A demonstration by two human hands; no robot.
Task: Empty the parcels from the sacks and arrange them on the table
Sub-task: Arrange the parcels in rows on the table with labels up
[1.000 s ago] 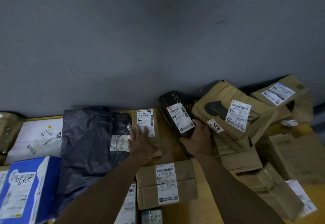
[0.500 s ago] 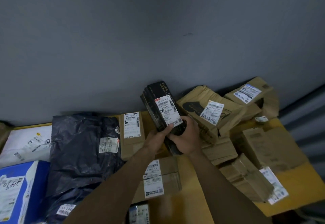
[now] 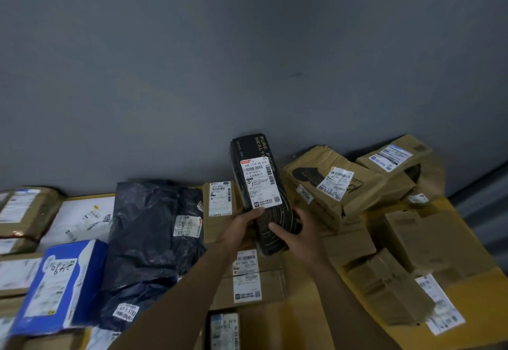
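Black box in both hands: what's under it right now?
The black box is lifted and tilted, held by the left hand and right hand. Below its lower end lies a brown carton with white labels. The table directly beneath is hidden by hands and box.

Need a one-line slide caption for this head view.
Both hands lift a black labelled parcel above sorted boxes.

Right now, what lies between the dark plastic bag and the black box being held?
In the head view, a narrow cardboard parcel lies between the dark plastic bag and the black box.
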